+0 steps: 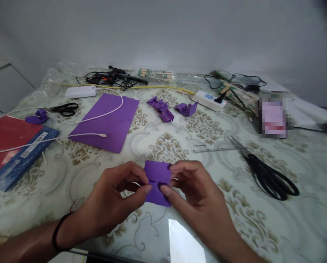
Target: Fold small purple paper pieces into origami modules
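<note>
Between my two hands is a small piece of purple paper [158, 172] with a crease running across its middle. My left hand [119, 197] pinches the paper's left edge at the crease, thumb and forefinger together. On the opposite side my right hand [199, 197] grips the right edge, its thumb lying on the lower half and its fingers behind the upper corner. Beyond the hands lie a pleated purple paper strip [161, 109] and a shorter folded purple piece [187, 109]. Larger purple sheets [106, 120] rest to the left of these.
Black-handled scissors [273, 175] and a clear ruler [215, 149] lie at right. A white power strip [209, 100] and a blurred phone [274, 117] sit farther back. Smaller scissors [65, 109], a white cable [97, 135] and a red-and-blue paper pack [18, 146] are on the left.
</note>
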